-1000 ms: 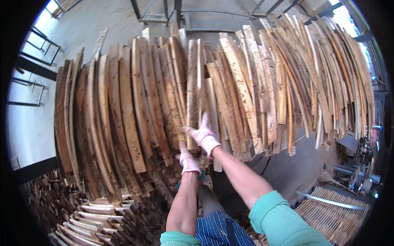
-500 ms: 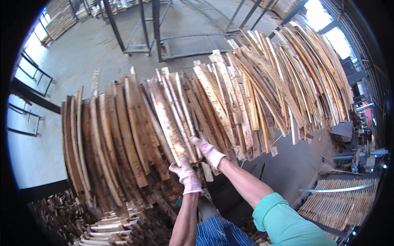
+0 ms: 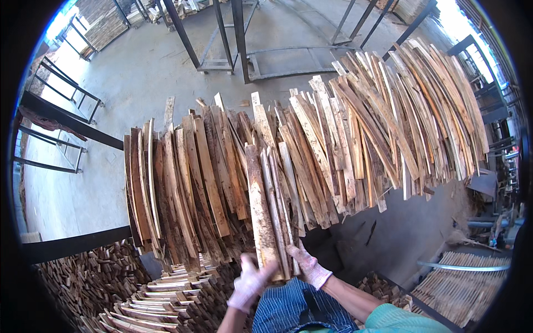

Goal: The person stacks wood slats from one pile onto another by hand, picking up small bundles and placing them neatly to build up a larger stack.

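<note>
Both of my hands wear light pink-white gloves. My left hand (image 3: 248, 283) and my right hand (image 3: 309, 268) grip the lower ends of a small bundle of long rough wooden slats (image 3: 266, 205), pulled out toward me from a long leaning row of similar wooden slats (image 3: 333, 139). The bundle stands nearly upright, its tops level with the row. Below my hands shows blue striped cloth (image 3: 283, 308), and my right sleeve is teal.
Stacks of short cut wood pieces (image 3: 139, 299) lie at lower left. Another flat stack of slats (image 3: 466, 283) sits at lower right with a metal bar over it. Dark metal frames (image 3: 233, 39) stand on the concrete floor behind. Machinery (image 3: 499, 222) is at the right edge.
My hands have drawn down and toward me, pulling a few slats out of the leaning row. The view has tilted, showing more floor behind the row.
</note>
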A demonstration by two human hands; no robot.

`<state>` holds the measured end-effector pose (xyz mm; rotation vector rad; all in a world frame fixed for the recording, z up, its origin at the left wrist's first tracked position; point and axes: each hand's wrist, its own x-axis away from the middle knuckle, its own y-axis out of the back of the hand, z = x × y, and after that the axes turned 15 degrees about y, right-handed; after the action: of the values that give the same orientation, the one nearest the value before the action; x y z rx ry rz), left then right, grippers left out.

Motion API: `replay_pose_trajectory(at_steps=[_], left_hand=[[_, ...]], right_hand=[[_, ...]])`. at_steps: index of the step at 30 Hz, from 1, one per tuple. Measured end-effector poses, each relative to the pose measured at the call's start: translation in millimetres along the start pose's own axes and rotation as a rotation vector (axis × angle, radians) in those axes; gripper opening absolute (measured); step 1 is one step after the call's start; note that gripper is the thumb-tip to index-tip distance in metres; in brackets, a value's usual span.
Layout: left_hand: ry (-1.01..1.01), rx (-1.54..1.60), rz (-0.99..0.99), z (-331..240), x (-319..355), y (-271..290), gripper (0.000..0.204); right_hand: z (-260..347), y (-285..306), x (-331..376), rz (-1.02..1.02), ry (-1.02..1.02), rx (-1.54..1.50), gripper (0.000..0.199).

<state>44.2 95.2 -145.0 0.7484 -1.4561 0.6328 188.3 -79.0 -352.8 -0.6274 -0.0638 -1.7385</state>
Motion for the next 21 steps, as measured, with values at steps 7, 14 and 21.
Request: replay_pose_trajectory(at_steps=[7,14,21], left_hand=[[-0.369,0.604,0.292,30,-129,-9,0.088],[-0.194,0.494,0.264,77,-7,-20,0.098],[-0.255,0.353,0.216,56,-36,-49,0.08]], right_hand=[[43,-32,4,0.112,0.112,0.238,0.059],[130,-55,108,0.116,-0.004,0.015,0.073],[107,-43,46,-0.255,-0.202,-0.438,0.079]])
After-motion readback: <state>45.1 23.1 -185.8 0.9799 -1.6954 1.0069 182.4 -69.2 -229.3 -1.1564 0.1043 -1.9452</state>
